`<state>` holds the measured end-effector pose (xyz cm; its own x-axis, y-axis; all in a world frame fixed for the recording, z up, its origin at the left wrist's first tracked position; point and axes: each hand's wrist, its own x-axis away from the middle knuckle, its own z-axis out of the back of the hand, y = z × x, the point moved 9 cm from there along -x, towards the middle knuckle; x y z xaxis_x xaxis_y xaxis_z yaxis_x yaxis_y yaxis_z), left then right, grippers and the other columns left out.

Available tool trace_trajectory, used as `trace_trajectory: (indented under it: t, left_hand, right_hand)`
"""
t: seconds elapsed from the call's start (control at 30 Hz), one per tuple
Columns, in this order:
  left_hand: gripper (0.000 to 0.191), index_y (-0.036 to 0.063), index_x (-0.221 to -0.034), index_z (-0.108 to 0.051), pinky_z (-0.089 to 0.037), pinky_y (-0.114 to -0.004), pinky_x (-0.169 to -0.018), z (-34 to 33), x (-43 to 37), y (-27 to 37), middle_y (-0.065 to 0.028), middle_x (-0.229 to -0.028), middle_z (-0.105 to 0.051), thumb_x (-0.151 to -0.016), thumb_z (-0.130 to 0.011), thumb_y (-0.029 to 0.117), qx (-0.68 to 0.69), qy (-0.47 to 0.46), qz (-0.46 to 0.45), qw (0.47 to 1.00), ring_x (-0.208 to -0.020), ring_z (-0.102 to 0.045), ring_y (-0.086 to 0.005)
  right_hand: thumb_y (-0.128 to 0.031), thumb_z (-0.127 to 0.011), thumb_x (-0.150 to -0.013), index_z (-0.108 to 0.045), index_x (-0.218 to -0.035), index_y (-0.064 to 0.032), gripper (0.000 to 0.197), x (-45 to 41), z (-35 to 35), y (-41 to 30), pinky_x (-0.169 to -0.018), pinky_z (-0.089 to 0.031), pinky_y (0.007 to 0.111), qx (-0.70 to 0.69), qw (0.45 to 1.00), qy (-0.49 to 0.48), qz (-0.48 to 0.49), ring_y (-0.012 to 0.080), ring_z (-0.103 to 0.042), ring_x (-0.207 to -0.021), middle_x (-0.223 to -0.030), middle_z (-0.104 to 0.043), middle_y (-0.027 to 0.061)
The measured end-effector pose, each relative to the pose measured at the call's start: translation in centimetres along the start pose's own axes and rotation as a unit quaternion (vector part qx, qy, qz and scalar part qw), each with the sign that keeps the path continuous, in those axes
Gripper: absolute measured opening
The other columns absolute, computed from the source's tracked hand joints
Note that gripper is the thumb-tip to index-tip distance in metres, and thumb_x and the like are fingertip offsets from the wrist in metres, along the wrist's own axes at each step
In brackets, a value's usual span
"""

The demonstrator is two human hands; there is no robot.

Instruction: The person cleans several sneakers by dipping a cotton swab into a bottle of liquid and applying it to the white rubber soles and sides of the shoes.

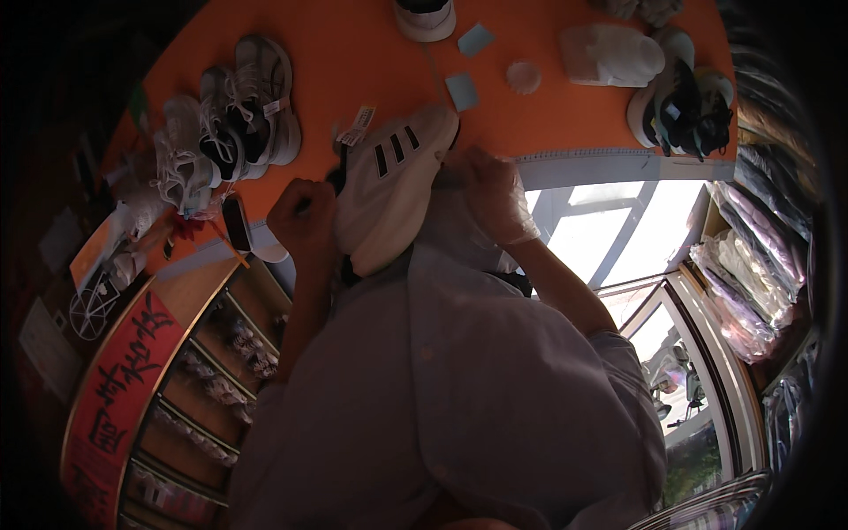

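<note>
A white sneaker with three black stripes (pixel 395 159) is tilted on its side close to my chest, above the near edge of the table. My left hand (pixel 305 215) is curled against the dark collar side of the shoe and grips it there; some of its fingers are hidden. A paper tag with a printed code (pixel 358 126) sticks out beside the shoe. My right hand (pixel 493 192), in a thin clear glove, has its fingers bent together beside the sole. Whether it pinches something small is too dark and blurred to tell.
On the orange tabletop (pixel 344 59) several sneakers (pixel 255 99) stand at left, darker shoes (pixel 679 99) at right. Blue-grey pads (pixel 462 91), a clear round lid (pixel 523 77), a white plastic bottle (pixel 613 56) and a phone (pixel 236 224) lie about. Bagged clothes (pixel 748 285) hang at right.
</note>
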<state>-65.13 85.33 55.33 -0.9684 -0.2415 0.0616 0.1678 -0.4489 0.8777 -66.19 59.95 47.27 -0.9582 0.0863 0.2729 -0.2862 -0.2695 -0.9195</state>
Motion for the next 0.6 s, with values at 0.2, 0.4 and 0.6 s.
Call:
trace_trajectory:
  t: [0.2, 0.4, 0.6]
  left_hand:
    - [0.017, 0.0010, -0.065, -0.049, -0.034, -0.023, -0.053, 0.4, -0.5, -1.0, 0.0011, -0.059, -0.047, -0.077, -0.059, -0.005, 0.023, -0.024, -0.029, 0.999, -0.058, -0.041, -0.0050]
    - [0.017, -0.0001, -0.065, -0.049, -0.034, -0.023, -0.054, 0.1, -0.2, -1.3, 0.0003, -0.060, -0.048, -0.077, -0.060, -0.004, 0.056, -0.059, -0.049, 0.995, -0.058, -0.042, -0.0054]
    - [0.017, -0.0010, -0.064, -0.049, -0.035, -0.023, -0.053, -0.6, -0.6, 0.4, 0.0007, -0.061, -0.050, -0.076, -0.061, -0.003, 0.050, -0.052, -0.068, 0.995, -0.057, -0.042, -0.0053]
  right_hand:
    - [-0.028, -0.053, -0.090, -0.063, -0.096, -0.0055, 0.026, -2.1, -0.6, 6.3, -0.073, -0.047, 0.034, 0.114, 0.989, -0.027, -0.093, 0.0265, -0.062, -0.081, -0.086, -0.063, 0.0150]
    - [-0.023, -0.055, -0.088, -0.064, -0.102, -0.0080, 0.023, -4.9, -2.7, 8.4, -0.072, -0.047, 0.034, 0.217, 0.973, -0.062, 0.055, 0.0222, -0.062, -0.081, -0.088, -0.064, 0.0117]
    - [-0.017, -0.052, -0.090, -0.064, -0.101, -0.0071, 0.019, -5.8, -4.4, 14.7, -0.071, -0.048, 0.033, 0.079, 0.981, -0.097, -0.146, 0.0219, -0.063, -0.080, -0.090, -0.065, 0.0120]
